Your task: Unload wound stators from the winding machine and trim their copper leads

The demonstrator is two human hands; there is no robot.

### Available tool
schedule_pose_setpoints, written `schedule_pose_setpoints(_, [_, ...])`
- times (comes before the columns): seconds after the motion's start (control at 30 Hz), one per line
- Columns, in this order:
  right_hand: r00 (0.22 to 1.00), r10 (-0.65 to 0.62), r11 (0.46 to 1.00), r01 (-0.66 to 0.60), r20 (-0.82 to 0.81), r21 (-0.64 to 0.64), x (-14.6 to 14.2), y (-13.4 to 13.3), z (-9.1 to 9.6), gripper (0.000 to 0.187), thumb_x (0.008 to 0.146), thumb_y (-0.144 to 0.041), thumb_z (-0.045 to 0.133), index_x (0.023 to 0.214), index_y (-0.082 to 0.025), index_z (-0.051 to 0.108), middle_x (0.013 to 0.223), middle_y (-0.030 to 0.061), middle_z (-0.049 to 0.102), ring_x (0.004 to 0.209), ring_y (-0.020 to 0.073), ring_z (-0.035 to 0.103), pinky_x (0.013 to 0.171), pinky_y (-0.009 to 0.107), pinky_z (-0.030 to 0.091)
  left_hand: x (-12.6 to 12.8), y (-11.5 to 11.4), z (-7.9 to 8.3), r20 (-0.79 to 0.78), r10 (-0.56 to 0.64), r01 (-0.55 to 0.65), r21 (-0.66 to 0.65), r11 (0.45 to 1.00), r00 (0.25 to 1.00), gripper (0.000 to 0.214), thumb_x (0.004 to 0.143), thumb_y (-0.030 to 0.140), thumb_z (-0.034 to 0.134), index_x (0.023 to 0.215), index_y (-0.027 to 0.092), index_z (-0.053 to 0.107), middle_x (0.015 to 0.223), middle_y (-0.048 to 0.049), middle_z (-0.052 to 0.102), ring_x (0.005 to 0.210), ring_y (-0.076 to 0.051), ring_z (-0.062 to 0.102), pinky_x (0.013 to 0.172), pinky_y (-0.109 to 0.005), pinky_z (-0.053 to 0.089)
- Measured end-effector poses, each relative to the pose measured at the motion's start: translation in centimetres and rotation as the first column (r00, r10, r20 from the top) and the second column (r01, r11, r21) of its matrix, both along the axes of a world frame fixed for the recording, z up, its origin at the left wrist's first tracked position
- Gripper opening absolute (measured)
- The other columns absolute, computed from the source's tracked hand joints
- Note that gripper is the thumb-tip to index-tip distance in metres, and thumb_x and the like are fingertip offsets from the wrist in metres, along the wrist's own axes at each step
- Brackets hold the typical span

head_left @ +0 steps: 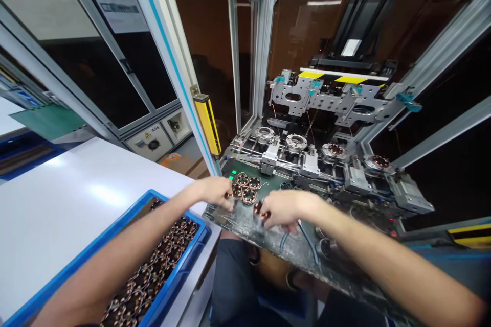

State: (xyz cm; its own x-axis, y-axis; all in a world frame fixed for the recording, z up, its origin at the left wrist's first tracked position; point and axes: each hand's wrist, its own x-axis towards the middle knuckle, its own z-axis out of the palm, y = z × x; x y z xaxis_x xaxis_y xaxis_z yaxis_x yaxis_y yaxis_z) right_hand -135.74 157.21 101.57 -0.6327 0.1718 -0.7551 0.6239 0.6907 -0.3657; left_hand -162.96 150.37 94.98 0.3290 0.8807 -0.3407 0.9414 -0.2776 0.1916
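Note:
My left hand (218, 192) is closed at the left of a small group of copper-wound stators (249, 195), its fingers on a stator whose copper shows beside the fingertips. My right hand (286, 208) grips another copper-wound stator (261, 210), just right of and nearer than the group; the fingers cover part of it. Beneath the right hand lies a pair of pliers with blue handles (307, 242), its head hidden. Both hands are over the dark worn bench top (233, 216).
Ring-shaped fixtures (296, 142) stand in a row at the back, the two right ones holding stators. Above them hangs a metal plate (326, 94). A blue bin (149, 195) full of stators sits on the white table (88, 184). A yellow sensor post (208, 125) rises at the left.

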Motion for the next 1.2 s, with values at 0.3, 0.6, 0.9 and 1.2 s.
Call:
schedule_pose_setpoints(0.3, [0.97, 0.027, 0.89, 0.086, -0.24, 0.447, -4.4, -6.3, -8.8, 0.04, 0.108, -0.03, 0.055, 0.129, -0.047, 0.084, 0.14, -0.0063, 0.083, 0.137, 0.0282, 0.076, 0.119, 0.051, 0.058, 2.3, -5.1, -8.6, -0.106, 0.337, -0.332, 0.061, 0.941, 0.936, 0.034, 0.104, 0.048, 0.08, 0.12, 0.018, 0.079, 0.141, -0.0119, 0.075, 0.116, -0.024, 0.075, 0.104, -0.046, 0.065])
schedule_pose_setpoints(0.6, [0.935, 0.106, 0.86, 0.085, -0.339, 0.503, 1.2, -6.0, -7.6, 0.056, 0.101, -0.034, 0.061, 0.154, -0.049, 0.071, 0.137, 0.0034, 0.084, 0.131, 0.035, 0.079, 0.113, 0.049, 0.061, 3.2, -4.5, -7.1, -0.086, 0.332, -0.325, 0.087, 0.942, 0.939, 0.034, 0.103, 0.043, 0.083, 0.125, 0.019, 0.078, 0.156, -0.0125, 0.069, 0.127, -0.027, 0.073, 0.113, -0.051, 0.062])
schedule_pose_setpoints(0.9, [0.952, -0.223, 0.728, 0.307, -0.212, 0.613, 18.7, 8.8, 2.8, 0.045, 0.1, -0.035, 0.075, 0.144, -0.03, 0.08, 0.134, 0.0176, 0.083, 0.128, 0.0407, 0.078, 0.11, 0.052, 0.059, 8.9, 0.9, 3.1, -0.039, 0.176, -0.158, 0.285, 0.946, 0.984, 0.061, 0.086, 0.045, 0.094, 0.141, 0.028, 0.074, 0.148, -0.0116, 0.072, 0.13, -0.034, 0.076, 0.113, -0.042, 0.06])
schedule_pose_setpoints(1.2, [0.729, -0.665, 0.534, 0.617, -0.163, 0.578, 28.4, 21.1, 1.2, 0.041, 0.11, -0.044, 0.074, 0.143, -0.019, 0.07, 0.123, 0.0097, 0.078, 0.098, 0.0214, 0.077, 0.089, 0.041, 0.068, 29.2, 22.2, 6.0, -0.096, -0.011, 0.051, 0.433, 0.9, 0.995, 0.083, 0.093, 0.063, 0.084, 0.162, 0.021, 0.063, 0.184, -0.0204, 0.04, 0.175, -0.046, 0.023, 0.143, -0.065, 0.021])
